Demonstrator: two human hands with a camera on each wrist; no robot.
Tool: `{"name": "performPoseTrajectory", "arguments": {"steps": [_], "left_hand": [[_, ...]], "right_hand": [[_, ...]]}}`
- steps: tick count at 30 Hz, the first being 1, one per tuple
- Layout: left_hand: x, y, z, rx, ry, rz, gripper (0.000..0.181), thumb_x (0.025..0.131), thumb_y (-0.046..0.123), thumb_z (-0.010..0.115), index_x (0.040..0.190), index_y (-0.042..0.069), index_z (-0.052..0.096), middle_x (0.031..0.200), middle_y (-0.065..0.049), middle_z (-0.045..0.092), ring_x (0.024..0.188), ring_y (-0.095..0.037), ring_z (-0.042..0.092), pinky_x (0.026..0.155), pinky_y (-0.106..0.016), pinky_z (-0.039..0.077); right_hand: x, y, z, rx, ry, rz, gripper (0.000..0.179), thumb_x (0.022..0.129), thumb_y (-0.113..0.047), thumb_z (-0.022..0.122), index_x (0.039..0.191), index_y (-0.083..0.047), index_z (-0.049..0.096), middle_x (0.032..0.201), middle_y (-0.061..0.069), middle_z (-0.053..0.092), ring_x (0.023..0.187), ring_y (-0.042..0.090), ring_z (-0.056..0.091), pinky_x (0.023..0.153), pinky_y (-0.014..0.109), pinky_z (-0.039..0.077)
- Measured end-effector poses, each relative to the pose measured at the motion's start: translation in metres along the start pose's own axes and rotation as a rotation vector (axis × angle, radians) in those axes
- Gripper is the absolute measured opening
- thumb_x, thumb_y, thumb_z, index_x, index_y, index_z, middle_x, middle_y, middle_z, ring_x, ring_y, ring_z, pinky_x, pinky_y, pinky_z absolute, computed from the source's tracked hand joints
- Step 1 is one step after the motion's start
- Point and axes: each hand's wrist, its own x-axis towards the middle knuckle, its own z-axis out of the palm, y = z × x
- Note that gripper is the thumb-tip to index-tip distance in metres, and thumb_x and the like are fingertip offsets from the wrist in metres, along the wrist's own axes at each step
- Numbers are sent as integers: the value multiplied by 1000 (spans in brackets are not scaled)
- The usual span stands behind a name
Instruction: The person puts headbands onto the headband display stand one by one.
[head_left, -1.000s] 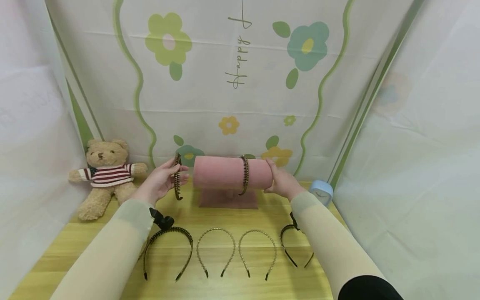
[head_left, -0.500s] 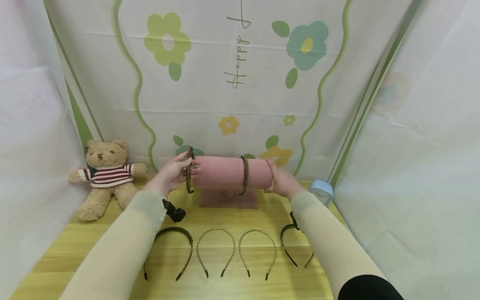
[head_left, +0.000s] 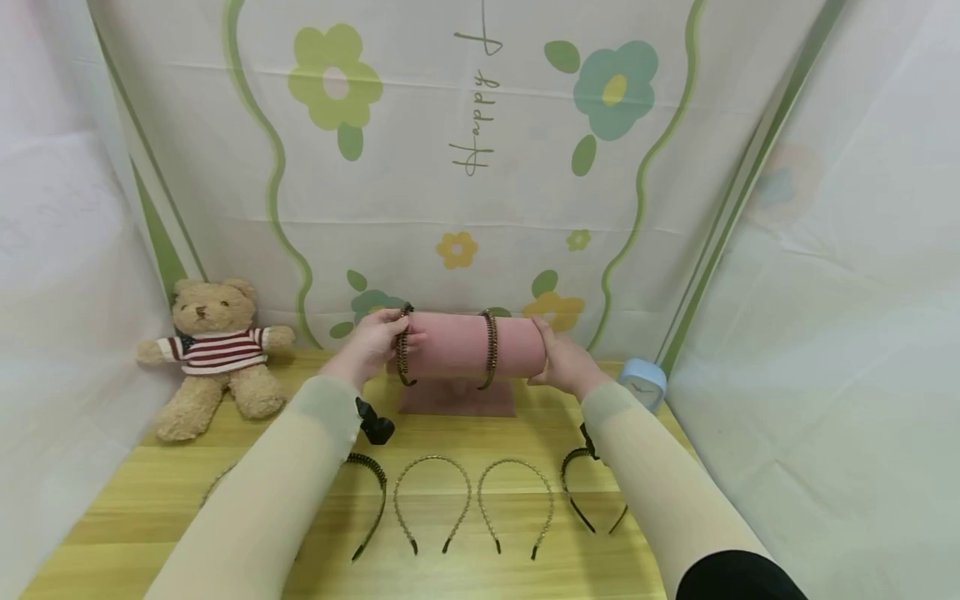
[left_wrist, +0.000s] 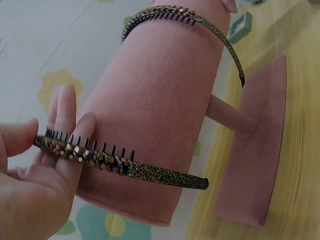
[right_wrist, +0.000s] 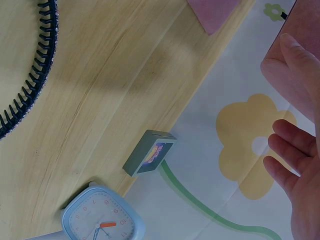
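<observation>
In the head view my left hand (head_left: 371, 342) pinches a beaded, toothed headband (head_left: 402, 350) at the left end of a pink padded roll on a stand (head_left: 450, 346). The left wrist view shows the thumb above this headband (left_wrist: 110, 162), fingers behind it; its free end points along the roll's front. Whether it touches the roll I cannot tell. A similar headband (head_left: 492, 350) sits over the roll right of its middle. My right hand (head_left: 567, 362) holds the roll's right end; several of its fingers (right_wrist: 287, 150) lie loose beside the roll in the right wrist view.
Two thin headbands (head_left: 432, 458) (head_left: 515, 462) and darker ones with black bows (head_left: 375, 425) lie on the wooden table (head_left: 465, 575), partly behind my sleeves. A teddy bear (head_left: 217, 350) sits left. Right are a blue clock (head_left: 642, 383) and a small grey box (right_wrist: 150, 152).
My left hand has carried the headband rightward from beside the roll to over its left end. The right hand and the stand have stayed put.
</observation>
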Motion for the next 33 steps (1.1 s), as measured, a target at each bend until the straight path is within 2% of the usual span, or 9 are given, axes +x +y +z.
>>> {"name": "performPoseTrajectory", "arguments": {"steps": [4, 10, 13, 16, 21, 24, 27, 30, 33], "left_hand": [[2, 1, 15, 137, 116, -6, 47, 104, 18, 54, 142, -5, 39, 120, -22, 63, 87, -19, 72, 85, -33, 56], [1, 2, 26, 362, 244, 16, 33, 102, 25, 58, 123, 1, 56, 106, -19, 69, 87, -28, 71, 78, -37, 57], [-1, 5, 28, 559, 311, 58, 25, 100, 30, 59, 109, 6, 62, 107, -13, 68, 92, -29, 66, 79, -40, 55], [-1, 7, 29, 753, 366, 84, 24, 99, 33, 60, 102, 10, 67, 114, -9, 66, 98, -28, 61, 81, -44, 52], [1, 8, 29, 910, 391, 87, 25, 99, 32, 58, 109, 11, 66, 117, -10, 65, 101, -31, 62, 83, -46, 53], [1, 6, 25, 926, 409, 98, 26, 98, 34, 61, 106, 10, 63, 108, -11, 65, 95, -31, 62, 79, -45, 53], [0, 4, 20, 941, 438, 145, 32, 96, 41, 63, 100, 9, 59, 99, -10, 63, 89, -32, 59, 76, -44, 50], [-2, 3, 10, 1000, 455, 241, 39, 95, 45, 64, 102, 7, 58, 102, -12, 60, 95, -35, 57, 91, -50, 41], [-2, 5, -5, 1067, 376, 320, 50, 94, 47, 65, 124, 7, 58, 126, -15, 58, 119, -39, 49, 109, -61, 20]], "right_hand": [[-1, 2, 0, -7, 4, 10, 129, 68, -30, 93, 159, -26, 1, 130, 21, 57, 114, 38, 57, 96, 52, 47], [-1, 1, -2, 1, 0, 6, 129, 69, -28, 93, 159, -27, 1, 129, 23, 57, 115, 39, 57, 97, 53, 46], [-1, 0, -3, 9, -4, 9, 129, 69, -27, 93, 159, -27, 0, 130, 23, 56, 115, 39, 56, 98, 53, 46], [0, -1, -3, 10, -3, 15, 129, 69, -27, 93, 159, -27, 0, 131, 23, 56, 116, 39, 56, 98, 53, 46], [0, -1, -3, 10, -6, 23, 129, 69, -26, 93, 159, -28, 0, 130, 22, 57, 115, 38, 57, 98, 53, 46], [0, -2, -2, 12, -7, 20, 129, 69, -26, 93, 159, -29, 0, 130, 22, 57, 115, 38, 57, 98, 52, 46], [0, -3, -2, 18, -3, 11, 130, 69, -25, 93, 159, -27, 0, 131, 23, 56, 116, 39, 56, 98, 53, 46], [-1, -3, -2, 16, -2, 8, 130, 69, -25, 93, 159, -27, -1, 132, 23, 56, 116, 39, 57, 98, 53, 46], [-3, -3, -2, 14, -4, 4, 131, 69, -25, 93, 159, -26, -2, 131, 23, 57, 115, 39, 57, 97, 53, 47]]}}
